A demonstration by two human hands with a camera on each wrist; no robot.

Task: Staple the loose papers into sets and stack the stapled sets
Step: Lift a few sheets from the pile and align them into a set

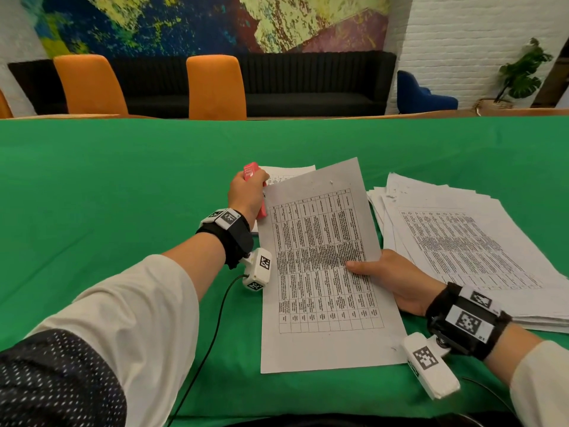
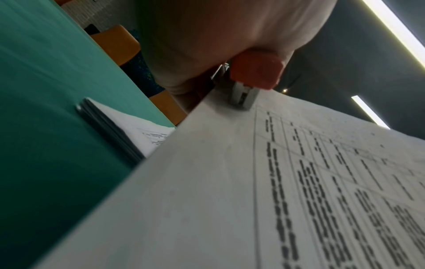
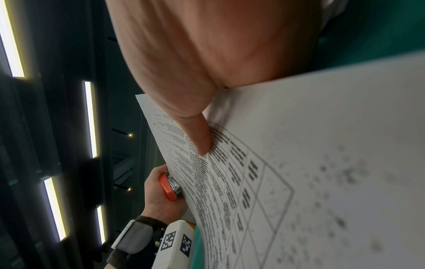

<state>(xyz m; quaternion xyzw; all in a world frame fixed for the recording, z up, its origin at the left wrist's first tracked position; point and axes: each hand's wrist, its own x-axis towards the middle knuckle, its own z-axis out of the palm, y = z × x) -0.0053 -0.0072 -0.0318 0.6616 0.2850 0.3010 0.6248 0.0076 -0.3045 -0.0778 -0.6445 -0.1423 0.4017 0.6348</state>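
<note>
Green cloth covers the tabletop point(image 1: 123, 180), and the work sits near the middle of it. The left hand point(image 1: 246, 195) has its grip wrapped tight around a pink-red stapler point(image 1: 252, 171), fingers curled round the body. In the left wrist view the stapler's metal nose point(image 2: 243, 96) sits over the far left corner of a sheaf of printed pages point(image 1: 323, 266), with the corner between the stapler's two halves. The right hand point(image 1: 397, 278) holds the same sheaf by its right edge, thumb point(image 3: 197, 138) pressed flat on the top page and the other fingers hidden below, so its grip is pinched closed on the paper. The sheaf is tilted, its near end low over the cloth and its far end raised toward the stapler; the top page shows a table of small text, too blurred to read.

Behind the left hand, partly hidden by the sheaf, a small flat stack of papers point(image 1: 289, 172) lies on the cloth. To the right of the right hand spreads a larger, untidy pile of loose sheets point(image 1: 462, 235), edges fanned out. Each wrist wears a black band with a white marked camera block. At the far side stand two orange chairs point(image 1: 215, 87) and a dark sofa point(image 1: 308, 84).
</note>
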